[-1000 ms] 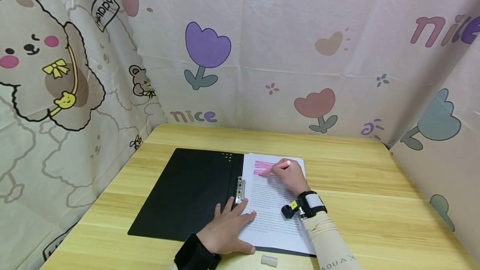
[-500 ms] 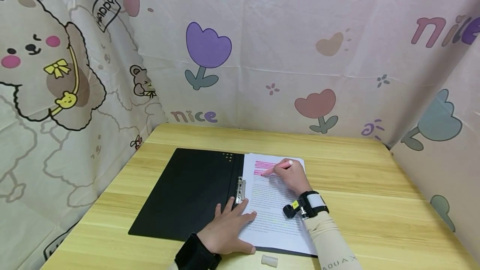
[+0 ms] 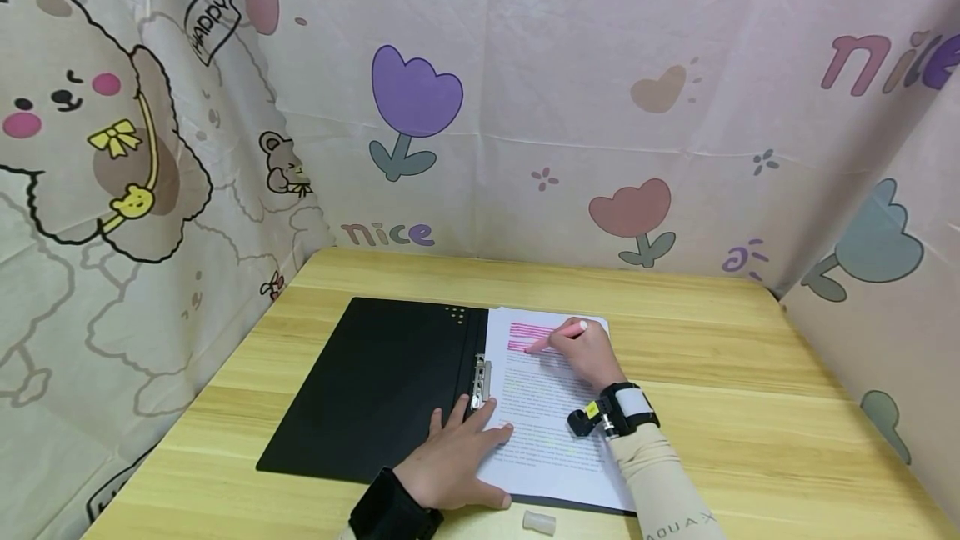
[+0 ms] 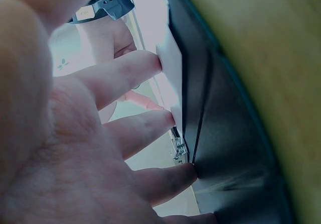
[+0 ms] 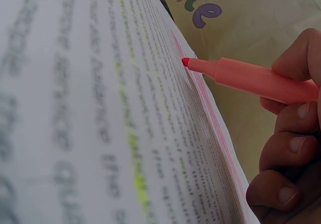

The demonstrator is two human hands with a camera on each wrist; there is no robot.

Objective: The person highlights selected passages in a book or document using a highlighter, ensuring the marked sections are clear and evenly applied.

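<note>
My right hand [image 3: 590, 354] pinches a pink highlighter [image 5: 246, 75] between thumb and fingers, its tip right at the printed sheet [image 3: 551, 432]. Pink lines [image 3: 528, 332] run across the upper text of that sheet, and yellow marks [image 5: 131, 143] show lower down in the right wrist view. The sheet lies in an opened black folder [image 3: 382, 382] with a metal clip [image 3: 481, 380] along its spine. Spread flat, my left hand [image 3: 453, 457] rests across the folder's spine and the sheet's lower left edge, its fingertips on sheet and folder in the left wrist view.
A small pale grey cap-like piece [image 3: 538, 522] lies on the wooden table [image 3: 705, 357] by the folder's near edge. Patterned cloth [image 3: 525, 107] hangs behind the table and along both sides.
The right hand and the highlighter tip have slid slightly to the right along a line of text, and the lowest pink line is a little longer. The left hand keeps its place.
</note>
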